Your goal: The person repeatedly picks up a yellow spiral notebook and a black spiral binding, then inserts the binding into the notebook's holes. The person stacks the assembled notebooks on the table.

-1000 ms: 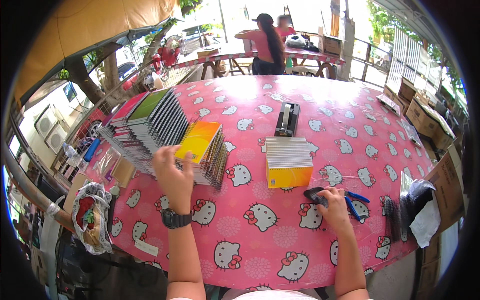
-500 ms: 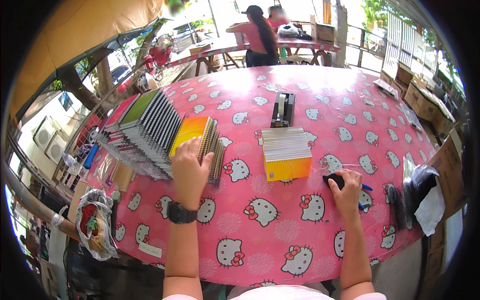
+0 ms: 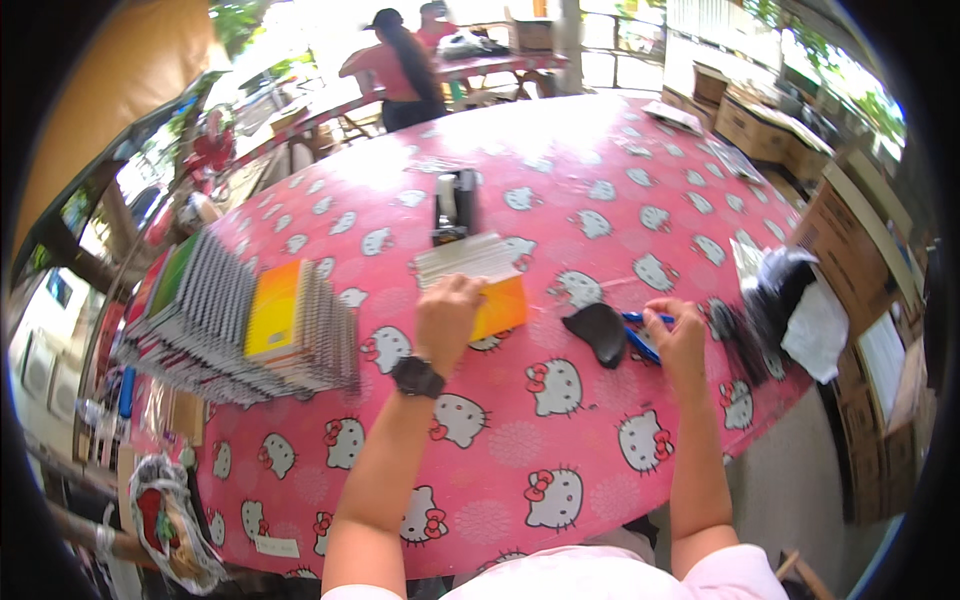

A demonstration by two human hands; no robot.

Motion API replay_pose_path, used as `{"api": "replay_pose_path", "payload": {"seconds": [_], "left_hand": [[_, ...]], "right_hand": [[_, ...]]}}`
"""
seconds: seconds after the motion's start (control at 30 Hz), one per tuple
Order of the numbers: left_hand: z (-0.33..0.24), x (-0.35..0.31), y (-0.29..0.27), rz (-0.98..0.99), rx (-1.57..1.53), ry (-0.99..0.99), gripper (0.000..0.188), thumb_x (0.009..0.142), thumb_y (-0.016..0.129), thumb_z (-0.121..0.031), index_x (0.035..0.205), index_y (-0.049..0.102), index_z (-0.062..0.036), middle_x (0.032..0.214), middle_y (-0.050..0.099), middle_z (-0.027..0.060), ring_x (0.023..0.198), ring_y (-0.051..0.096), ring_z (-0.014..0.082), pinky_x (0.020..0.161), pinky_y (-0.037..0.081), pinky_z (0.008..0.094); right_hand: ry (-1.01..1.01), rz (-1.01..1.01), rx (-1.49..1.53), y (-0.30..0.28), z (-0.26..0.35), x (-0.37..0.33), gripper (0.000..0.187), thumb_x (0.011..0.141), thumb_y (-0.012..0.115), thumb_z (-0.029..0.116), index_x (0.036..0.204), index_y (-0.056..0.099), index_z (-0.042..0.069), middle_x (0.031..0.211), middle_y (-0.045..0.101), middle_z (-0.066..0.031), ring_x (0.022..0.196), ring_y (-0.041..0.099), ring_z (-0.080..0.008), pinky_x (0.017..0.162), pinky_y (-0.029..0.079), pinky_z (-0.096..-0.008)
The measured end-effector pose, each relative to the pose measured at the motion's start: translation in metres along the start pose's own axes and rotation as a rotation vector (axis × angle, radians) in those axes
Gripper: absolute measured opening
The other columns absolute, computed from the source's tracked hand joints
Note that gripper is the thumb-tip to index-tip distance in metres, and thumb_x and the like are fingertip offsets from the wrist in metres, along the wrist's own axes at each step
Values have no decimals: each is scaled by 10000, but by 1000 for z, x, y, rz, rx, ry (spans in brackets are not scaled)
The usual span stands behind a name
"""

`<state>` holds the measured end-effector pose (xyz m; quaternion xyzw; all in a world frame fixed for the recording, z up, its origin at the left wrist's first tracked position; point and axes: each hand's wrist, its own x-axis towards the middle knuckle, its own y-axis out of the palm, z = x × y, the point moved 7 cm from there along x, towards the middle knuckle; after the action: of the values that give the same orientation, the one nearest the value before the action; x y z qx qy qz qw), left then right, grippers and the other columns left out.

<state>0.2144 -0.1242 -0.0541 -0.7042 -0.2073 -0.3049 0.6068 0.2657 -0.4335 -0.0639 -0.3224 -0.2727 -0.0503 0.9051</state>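
Observation:
My left hand is closed at the left edge of a row of yellow-orange spiral notebooks, its fingers bent over them and the thumb hidden. To the right, my right hand pinches the blue handles of a pliers-like tool; its head is hidden. A curved black object lies against the tool's left side; its kind is unclear. Farther left stands a tall pile of spiral notebooks, yellow-orange ones in front of green-covered ones.
A black tape dispenser stands just beyond the notebooks on the pink patterned tablecloth. Black coils and plastic bags lie at the right edge, beside cardboard boxes. A plastic bag hangs at the lower left. Two people sit at a far table.
The view has swung right. My left hand has left the yellow-orange notebooks on the left pile for the middle row. My right hand has moved off the black object onto the blue handles.

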Motion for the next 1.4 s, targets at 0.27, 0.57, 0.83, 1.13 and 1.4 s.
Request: {"api": "replay_pose_path", "payload": {"seconds": [0.27,0.57,0.83,1.13,1.4], "left_hand": [[-10,-25,-51,256,-456,-251,207,706,694,-40,909,665,-69,825,612,100,806,609,266,695,497,375],[-53,-64,-71,92,-321,-8,405,707,676,9,1091,656,-117,779,606,26,761,589,196,670,511,327],[-55,-72,-64,121,-140,144,386,728,695,-58,1100,680,-163,820,647,-30,756,591,160,670,502,304],[-58,-83,-60,66,-116,-10,425,755,597,-13,1161,644,-129,921,649,22,853,621,193,755,489,343],[-56,-81,-60,20,-263,-14,273,787,625,-44,1048,690,-91,910,672,46,814,623,227,728,494,356]], "right_hand": [[209,-13,-759,-77,-123,-8,224,757,735,214,903,655,65,929,644,-92,956,566,-292,843,467,-408],[154,-23,-691,-70,-126,3,180,819,672,221,846,666,43,874,670,-135,854,601,-330,765,473,-427],[-10,-26,-348,-58,-55,30,227,938,499,187,1080,579,29,1009,636,-172,860,628,-321,756,485,-417],[-96,578,365,83,98,-17,306,900,510,54,1204,543,55,842,641,-128,753,626,-248,689,505,-374],[-81,361,231,123,108,-54,317,894,546,33,1209,551,66,971,614,-169,809,638,-295,696,512,-381]]}}
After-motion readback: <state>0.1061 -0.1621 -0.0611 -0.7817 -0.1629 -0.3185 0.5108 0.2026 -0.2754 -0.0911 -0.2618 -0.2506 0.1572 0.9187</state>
